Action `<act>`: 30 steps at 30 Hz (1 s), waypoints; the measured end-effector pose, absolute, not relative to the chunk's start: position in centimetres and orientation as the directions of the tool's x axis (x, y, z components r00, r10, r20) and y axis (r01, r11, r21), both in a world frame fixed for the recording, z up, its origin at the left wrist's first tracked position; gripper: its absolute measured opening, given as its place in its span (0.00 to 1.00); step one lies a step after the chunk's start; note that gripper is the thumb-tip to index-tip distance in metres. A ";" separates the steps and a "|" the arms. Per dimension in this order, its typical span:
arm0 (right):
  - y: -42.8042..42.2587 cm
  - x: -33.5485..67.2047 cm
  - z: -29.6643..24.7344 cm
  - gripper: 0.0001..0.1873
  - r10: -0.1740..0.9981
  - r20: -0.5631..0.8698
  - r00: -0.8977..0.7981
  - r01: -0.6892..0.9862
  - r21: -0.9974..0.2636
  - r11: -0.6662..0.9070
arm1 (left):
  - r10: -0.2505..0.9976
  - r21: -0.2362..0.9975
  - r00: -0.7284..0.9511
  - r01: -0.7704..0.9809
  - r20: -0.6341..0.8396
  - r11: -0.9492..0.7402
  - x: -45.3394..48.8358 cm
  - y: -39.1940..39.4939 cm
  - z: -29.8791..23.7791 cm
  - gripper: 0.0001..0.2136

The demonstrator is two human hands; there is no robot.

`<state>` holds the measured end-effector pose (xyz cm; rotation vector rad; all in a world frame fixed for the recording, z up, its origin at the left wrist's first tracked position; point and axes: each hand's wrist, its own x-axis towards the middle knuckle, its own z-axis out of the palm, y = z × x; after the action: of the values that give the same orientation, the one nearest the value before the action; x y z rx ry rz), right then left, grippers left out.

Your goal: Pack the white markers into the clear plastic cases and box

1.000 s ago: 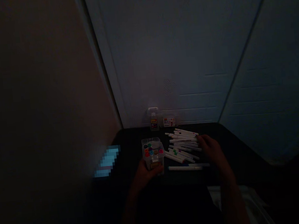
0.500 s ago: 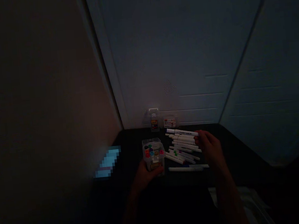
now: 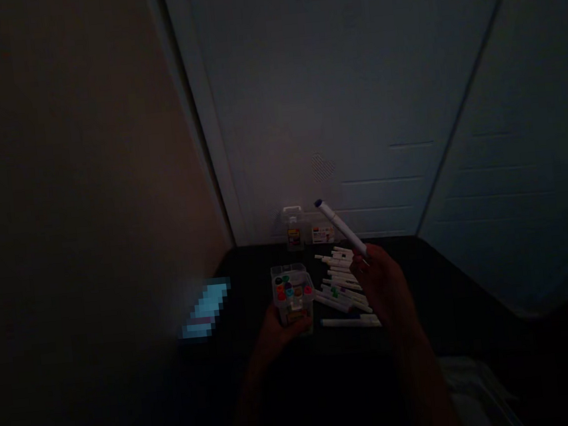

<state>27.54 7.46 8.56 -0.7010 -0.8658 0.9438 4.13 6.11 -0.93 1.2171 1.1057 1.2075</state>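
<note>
The scene is very dark. My left hand (image 3: 278,334) grips the near side of a clear plastic box (image 3: 293,296) that holds several markers standing with coloured caps up. My right hand (image 3: 384,287) is closed on a white marker (image 3: 340,227) with a blue cap, held up tilted, cap pointing up and to the left. Below and beside that hand a pile of white markers (image 3: 340,278) lies on the dark table (image 3: 436,279). One more marker (image 3: 347,322) lies apart at the near edge of the pile.
A small clear container with a label (image 3: 293,229) and a second small labelled box (image 3: 323,234) stand at the back of the table against the wall. A lit blurred screen (image 3: 205,307) glows at the left. A pale object (image 3: 476,389) sits at the lower right.
My right hand picked one marker out of the pile and raised it, tilting it cap-up to the left. My left hand stayed on the clear box.
</note>
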 end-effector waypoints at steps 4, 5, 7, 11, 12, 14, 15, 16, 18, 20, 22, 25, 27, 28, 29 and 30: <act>7.0 26.5 9.0 0.12 0.980 0.172 0.099 -0.691 -0.697 0.192 | 0.999 0.999 0.036 -0.034 -0.004 0.005 4.0 6.2 -1.3 0.34; 6.8 26.2 9.2 0.13 0.987 0.159 0.026 -0.739 -0.662 0.126 | 0.999 0.999 0.032 -0.030 -0.014 0.015 4.0 6.2 -1.4 0.34; 6.0 25.6 9.7 0.13 0.983 0.167 -0.078 -0.777 -0.628 0.045 | 0.999 1.000 0.040 -0.028 -0.009 0.010 4.0 6.2 -1.3 0.34; 4.3 24.1 11.0 0.18 0.967 0.213 -0.140 -0.732 -0.680 0.043 | 0.997 0.999 0.072 -0.033 0.012 -0.009 4.1 6.0 -0.9 0.33; 3.9 23.7 11.3 0.19 0.966 0.223 -0.133 -0.695 -0.715 0.069 | 0.997 0.999 0.077 -0.034 0.014 -0.011 4.1 6.0 -0.8 0.32; 3.4 23.1 11.6 0.22 0.965 0.246 -0.085 -0.599 -0.787 0.148 | 0.996 0.999 0.088 -0.032 0.013 -0.011 4.1 6.0 -0.6 0.32; 3.3 22.8 11.6 0.22 0.963 0.265 -0.047 -0.537 -0.820 0.199 | 0.996 0.999 0.086 -0.031 0.012 -0.009 4.1 6.0 -0.6 0.33; 3.3 22.5 11.6 0.21 0.958 0.287 -0.002 -0.469 -0.847 0.253 | 0.997 0.999 0.081 -0.032 0.009 -0.007 4.1 6.0 -0.5 0.34; 3.5 22.0 11.4 0.17 0.937 0.340 0.083 -0.321 -0.881 0.348 | 0.998 0.999 0.065 -0.035 0.002 0.000 4.1 6.0 -0.5 0.35; 3.8 21.6 11.1 0.14 0.909 0.391 0.148 -0.173 -0.894 0.413 | 0.998 0.999 0.056 -0.040 0.002 0.000 4.1 6.0 -0.5 0.35; 4.2 21.2 10.9 0.15 0.874 0.448 0.186 -0.021 -0.888 0.459 | 0.998 0.999 0.061 -0.045 0.009 -0.007 4.2 6.0 -0.5 0.34; 4.7 20.8 10.7 0.14 0.810 0.558 0.181 0.185 -0.828 0.530 | 0.996 0.998 0.077 -0.039 0.045 -0.042 4.2 6.0 -0.5 0.32; 5.0 20.6 10.6 0.13 0.787 0.599 0.145 0.255 -0.791 0.555 | 0.995 0.998 0.086 -0.031 0.056 -0.053 4.2 6.0 -0.5 0.32; 5.1 20.6 10.5 0.13 0.789 0.601 0.128 0.268 -0.787 0.556 | 0.995 0.998 0.083 -0.029 0.051 -0.049 4.2 5.9 -0.4 0.32; 5.3 20.6 10.4 0.13 0.797 0.593 0.111 0.273 -0.790 0.549 | 0.996 0.999 0.078 -0.031 0.041 -0.039 4.2 5.9 -0.3 0.32; 5.4 20.6 10.4 0.13 0.808 0.581 0.096 0.274 -0.796 0.540 | 0.997 0.999 0.071 -0.033 0.030 -0.028 4.2 5.9 -0.3 0.33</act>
<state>20.56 5.36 10.36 -0.9857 -1.4692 0.5104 4.21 5.89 -0.27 1.2396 1.1186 1.1921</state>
